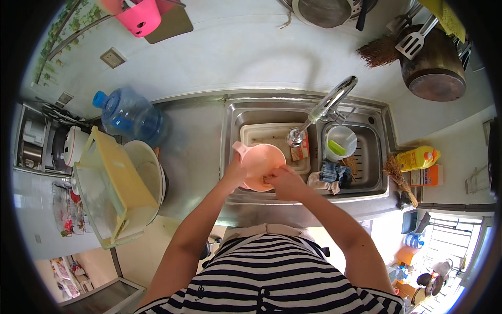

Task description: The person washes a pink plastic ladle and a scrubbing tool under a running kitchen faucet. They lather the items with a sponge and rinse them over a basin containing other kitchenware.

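A pink plastic bowl [262,163] with a short handle is held over the front left of the sink. My left hand [236,172] grips its left side, just below the handle. At the bowl's lower right, the fingers of my right hand [285,181] reach over the rim to the inside; whether they pinch something there is hard to tell. Beneath the bowl, a cream rectangular basin [251,132] stands in the larger sink compartment, with a red and white box [301,151] at its right side. The chrome faucet [333,98] arches over this basin.
The smaller compartment [370,137] holds a clear tub [347,134] with a green item, and dark cloths [333,172]. Right of the sink are a whisk brush [400,178] and a yellow bottle [415,157]. A large water bottle [135,117] and yellow-framed container [121,180] stand left.
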A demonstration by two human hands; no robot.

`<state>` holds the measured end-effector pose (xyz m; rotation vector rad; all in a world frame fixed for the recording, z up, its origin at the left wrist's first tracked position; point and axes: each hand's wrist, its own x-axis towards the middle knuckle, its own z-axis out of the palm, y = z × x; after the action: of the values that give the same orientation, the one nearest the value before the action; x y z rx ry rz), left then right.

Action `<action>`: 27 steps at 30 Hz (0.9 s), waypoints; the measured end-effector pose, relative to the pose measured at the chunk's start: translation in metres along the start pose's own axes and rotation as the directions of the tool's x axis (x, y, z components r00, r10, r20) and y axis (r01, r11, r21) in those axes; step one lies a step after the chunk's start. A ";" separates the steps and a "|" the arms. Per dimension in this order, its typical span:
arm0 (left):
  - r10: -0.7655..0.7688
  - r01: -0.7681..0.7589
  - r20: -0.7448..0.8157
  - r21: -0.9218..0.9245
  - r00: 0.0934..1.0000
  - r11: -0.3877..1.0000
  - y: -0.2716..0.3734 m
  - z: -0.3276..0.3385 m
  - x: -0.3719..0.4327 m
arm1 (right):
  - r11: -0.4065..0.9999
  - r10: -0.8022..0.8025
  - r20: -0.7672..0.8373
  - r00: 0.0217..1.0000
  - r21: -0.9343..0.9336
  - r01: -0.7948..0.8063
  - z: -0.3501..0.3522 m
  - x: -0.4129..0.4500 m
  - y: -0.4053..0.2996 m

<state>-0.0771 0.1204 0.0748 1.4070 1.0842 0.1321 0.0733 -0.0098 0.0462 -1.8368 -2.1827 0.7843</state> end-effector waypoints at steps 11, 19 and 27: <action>0.111 -0.116 -0.038 -0.160 0.993 0.980 -0.023 0.020 0.022 | 0.917 0.223 -0.301 0.927 0.386 -0.095 0.042 0.024 -0.003; 0.050 -0.066 -0.088 -0.179 0.995 0.982 -0.044 0.033 0.029 | 0.980 0.109 -0.497 0.861 0.200 -0.009 0.036 0.044 0.001; -0.268 0.328 0.204 -0.365 0.941 0.872 -0.029 0.050 0.005 | 0.854 0.518 -0.450 0.728 0.326 -0.406 0.053 0.047 0.018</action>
<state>-0.0560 0.0805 0.0382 0.8602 1.0683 0.0178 0.0541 0.0224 -0.0161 -2.1896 -1.2649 0.4675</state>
